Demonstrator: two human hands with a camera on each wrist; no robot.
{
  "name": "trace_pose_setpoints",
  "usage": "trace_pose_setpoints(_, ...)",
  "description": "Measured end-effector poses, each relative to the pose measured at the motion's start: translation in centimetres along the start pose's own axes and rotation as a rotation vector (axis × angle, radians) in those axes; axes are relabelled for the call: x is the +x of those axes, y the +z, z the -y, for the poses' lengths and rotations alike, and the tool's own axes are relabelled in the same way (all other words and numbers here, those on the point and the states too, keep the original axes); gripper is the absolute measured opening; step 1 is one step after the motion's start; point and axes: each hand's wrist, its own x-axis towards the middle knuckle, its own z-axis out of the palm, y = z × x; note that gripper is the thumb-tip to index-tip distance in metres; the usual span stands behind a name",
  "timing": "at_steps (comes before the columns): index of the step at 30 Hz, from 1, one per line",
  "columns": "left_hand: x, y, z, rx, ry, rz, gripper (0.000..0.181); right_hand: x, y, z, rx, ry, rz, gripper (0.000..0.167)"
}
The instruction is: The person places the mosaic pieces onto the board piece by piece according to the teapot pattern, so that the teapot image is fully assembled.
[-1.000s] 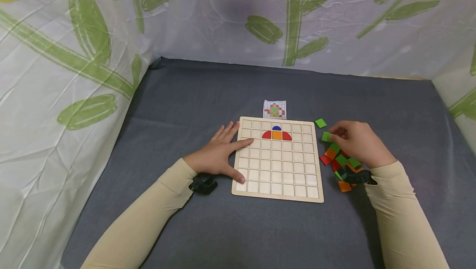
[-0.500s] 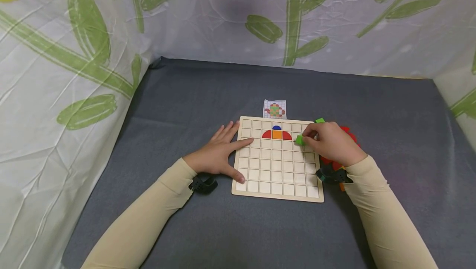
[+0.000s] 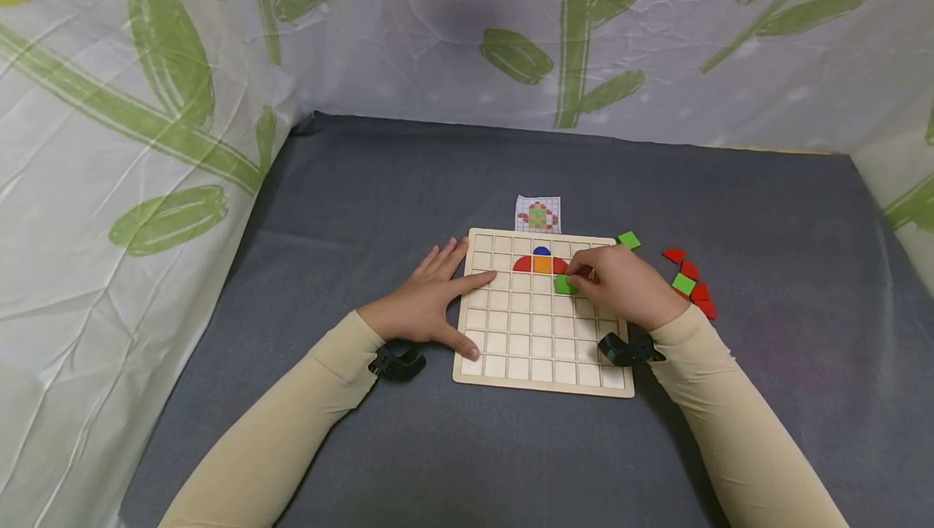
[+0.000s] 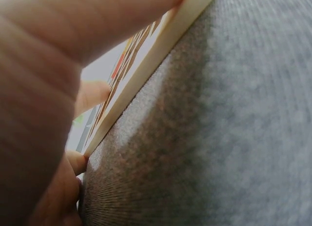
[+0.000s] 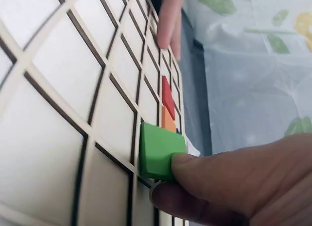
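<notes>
Grey table (image 3: 401, 447), board (image 3: 520, 346) partly under my wide left hand (image 3: 426, 305), green tile (image 5: 160, 152) in the pinch of my right hand (image 3: 626, 281)

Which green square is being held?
The green square pinched by the right hand, over the board; the other visible green squares lie beyond its edge.

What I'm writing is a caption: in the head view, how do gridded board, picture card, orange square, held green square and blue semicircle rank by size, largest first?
gridded board
picture card
orange square, held green square: unsure, green partly covered
blue semicircle
</notes>
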Motion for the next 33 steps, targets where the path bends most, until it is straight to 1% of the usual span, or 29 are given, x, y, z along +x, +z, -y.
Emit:
trace_pose_setpoints(7, 0.0, -0.1, 0.1, -0.003, -0.004, -0.002, 0.121, 0.3, 0.7, 0.1, -0.03, -0.036, -0.032, 0.004)
trace_pose_setpoints(13, 0.0, -0.1, 0.1, 0.001, -0.001, -0.005, 0.121, 0.1, 0.7, 0.1, -0.033, -0.06, -0.044, 0.004)
trace_pose_setpoints(18, -0.1, -0.2, 0.0, -0.004, 0.009, -0.005, 0.121, 0.0, 0.8, 0.0, -0.03, -0.064, -0.048, 0.006)
trace_pose_setpoints(23, -0.2, -0.4, 0.0, -0.001, 0.009, -0.009, 0.121, 0.2, 0.7, -0.1, -0.028, -0.071, -0.053, 0.004)
trace_pose_setpoints(26, -0.1, -0.5, 0.0, 0.004, 0.008, -0.014, 0.121, 0.2, 0.3, -0.2, -0.007, -0.051, -0.05, 0.004)
trace_pose_setpoints(29, -0.1, -0.4, 0.0, 0.0, 0.008, -0.013, 0.12, 0.0, -0.3, -0.7, 0.005, -0.006, -0.063, 0.005)
trace_pose_setpoints(33, -0.1, -0.3, 0.0, -0.008, 0.012, -0.003, 0.12, -0.6, -1.0, -1.8, -0.017, 0.051, -0.125, 0.008)
